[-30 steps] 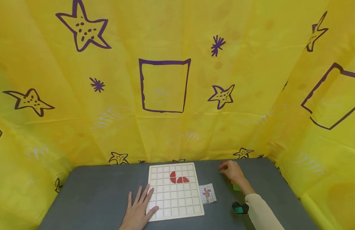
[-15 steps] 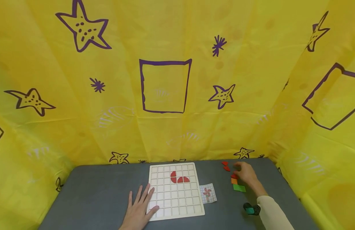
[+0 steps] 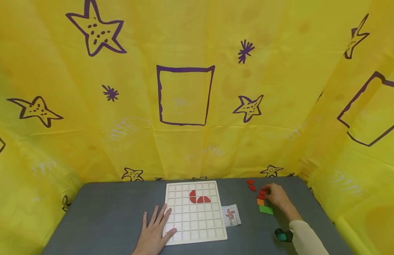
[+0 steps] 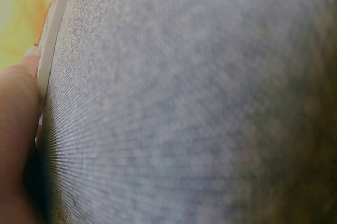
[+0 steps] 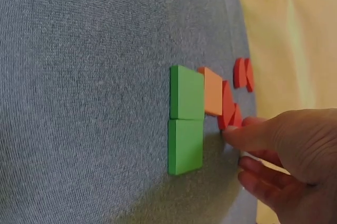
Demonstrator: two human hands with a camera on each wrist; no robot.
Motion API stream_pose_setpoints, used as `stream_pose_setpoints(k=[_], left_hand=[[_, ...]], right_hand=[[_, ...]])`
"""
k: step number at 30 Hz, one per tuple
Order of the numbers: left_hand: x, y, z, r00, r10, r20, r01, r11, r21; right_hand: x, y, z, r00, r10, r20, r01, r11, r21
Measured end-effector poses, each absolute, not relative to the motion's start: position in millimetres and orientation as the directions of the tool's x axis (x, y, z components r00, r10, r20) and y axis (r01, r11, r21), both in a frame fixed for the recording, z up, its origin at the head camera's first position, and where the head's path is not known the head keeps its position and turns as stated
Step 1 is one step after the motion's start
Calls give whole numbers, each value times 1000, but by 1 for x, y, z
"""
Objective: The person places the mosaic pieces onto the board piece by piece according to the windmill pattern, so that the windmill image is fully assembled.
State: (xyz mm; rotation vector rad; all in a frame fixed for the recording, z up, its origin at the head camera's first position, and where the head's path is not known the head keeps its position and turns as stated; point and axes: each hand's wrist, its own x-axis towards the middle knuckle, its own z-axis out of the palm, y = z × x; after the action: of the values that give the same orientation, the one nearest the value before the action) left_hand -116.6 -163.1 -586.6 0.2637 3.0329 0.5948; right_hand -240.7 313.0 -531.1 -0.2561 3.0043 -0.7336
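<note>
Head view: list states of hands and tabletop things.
White gridded board: partly filled
Red curved pieces: some on board, others loose
Left hand: spread, touching the board
Right hand: at loose pieces, grip unclear
White printed paper card: flat
Green square tiles: flat
Orange square tile: flat

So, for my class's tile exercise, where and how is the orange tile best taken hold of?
Probably pinch the orange tile across its left and right edges, as the head view shows them, coming down from above. It lies flat, with a green tile close along its near edge and a red piece by its far edge.
</note>
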Motion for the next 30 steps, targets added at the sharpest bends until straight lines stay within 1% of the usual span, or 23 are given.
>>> stream_pose_setpoints(k=[4, 11, 17, 25, 30], left_hand=[[-117, -163, -588, -985, 175, -6, 159, 912, 378], [-117, -164, -588, -984, 177, 0, 164, 911, 379], [-116, -164, -588, -983, 183, 6, 171, 906, 388], [-117, -163, -589, -984, 176, -24, 156, 921, 358], [-117, -162, -588, -984, 176, -26, 156, 922, 354]], right_hand=[[-242, 308, -533, -985, -170, -12, -146, 881, -450], [-244, 303, -532, -973, -230, -14, -212, 917, -339], [-242, 305, -529, -981, -194, -18, -175, 918, -355], [-239, 310, -528, -989, -147, -12, -132, 919, -371], [-238, 312, -527, -990, -141, -9, -126, 909, -397]])
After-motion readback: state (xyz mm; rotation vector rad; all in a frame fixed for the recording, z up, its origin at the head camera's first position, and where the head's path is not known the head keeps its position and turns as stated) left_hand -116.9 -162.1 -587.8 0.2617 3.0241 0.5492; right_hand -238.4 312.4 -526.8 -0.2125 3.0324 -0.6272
